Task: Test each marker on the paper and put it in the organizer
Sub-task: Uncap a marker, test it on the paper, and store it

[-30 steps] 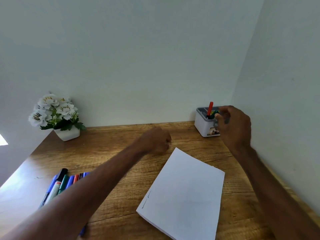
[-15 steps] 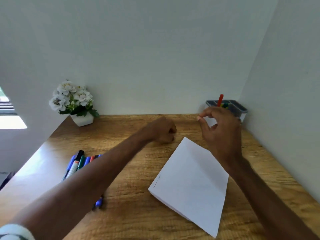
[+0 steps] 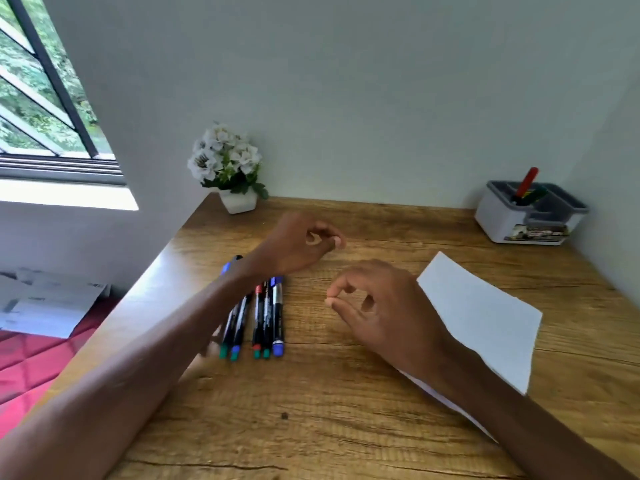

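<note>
Several markers (image 3: 267, 317) with blue, green and red caps lie side by side on the wooden table (image 3: 311, 410), partly hidden under my left forearm. My left hand (image 3: 298, 245) hovers just beyond them, fingers curled, holding nothing. My right hand (image 3: 381, 313) hangs to the right of the markers, its fingers loosely curled and empty. A white sheet of paper (image 3: 485, 320) lies to the right, partly under my right wrist. The grey-and-white organizer (image 3: 498, 220) stands at the far right corner with a red marker (image 3: 529, 180) and a green marker (image 3: 536, 194) in it.
A white pot of white flowers (image 3: 228, 168) stands at the table's far left corner. Walls close in behind and on the right. A window (image 3: 41, 98) is on the left, with papers (image 3: 45, 303) on a red surface below the table's left edge.
My right hand has come away from the organizer, empty, and moved left to the markers. My left hand has shifted over the markers. The view has swung to the left.
</note>
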`<state>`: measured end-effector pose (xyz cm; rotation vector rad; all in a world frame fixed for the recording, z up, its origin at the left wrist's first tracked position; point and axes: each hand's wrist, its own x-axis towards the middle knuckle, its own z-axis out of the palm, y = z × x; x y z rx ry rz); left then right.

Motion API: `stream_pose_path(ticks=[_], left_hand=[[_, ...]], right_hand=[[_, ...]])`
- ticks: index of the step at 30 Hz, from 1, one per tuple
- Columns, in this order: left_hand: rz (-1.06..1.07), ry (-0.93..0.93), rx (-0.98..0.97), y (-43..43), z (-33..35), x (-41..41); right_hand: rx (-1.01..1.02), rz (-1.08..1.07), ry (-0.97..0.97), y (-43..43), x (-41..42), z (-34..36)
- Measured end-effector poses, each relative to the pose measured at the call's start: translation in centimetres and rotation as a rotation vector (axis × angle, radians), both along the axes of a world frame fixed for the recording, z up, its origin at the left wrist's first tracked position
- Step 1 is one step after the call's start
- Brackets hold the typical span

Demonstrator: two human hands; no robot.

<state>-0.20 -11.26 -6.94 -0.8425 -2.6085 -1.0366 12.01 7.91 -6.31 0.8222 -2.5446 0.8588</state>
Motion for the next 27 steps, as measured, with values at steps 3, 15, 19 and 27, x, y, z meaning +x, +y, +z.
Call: stream_pose_path(ticks=[3, 15, 19, 27], left_hand=[[0.061, 0.033, 0.041, -1.8, -0.6, 0.4], [0.128, 0.073, -0.025, -3.4, -1.7, 0.5], [0.131, 0.054, -0.071, -3.3, -1.7, 0.5], [0.149, 0.048, -0.080, -3.3, -1.6, 0.5]], right_hand=[[0.070, 0.102, -0.051, -2.3, -0.1, 0.0], [0.229, 0.186, -0.073, -6.2, -2.4, -1.0], [0.216, 0.145, -0.135, -5.4, -2.8, -1.0], [0.117, -0.055, -0.238, -5.8, -2.6, -0.4]])
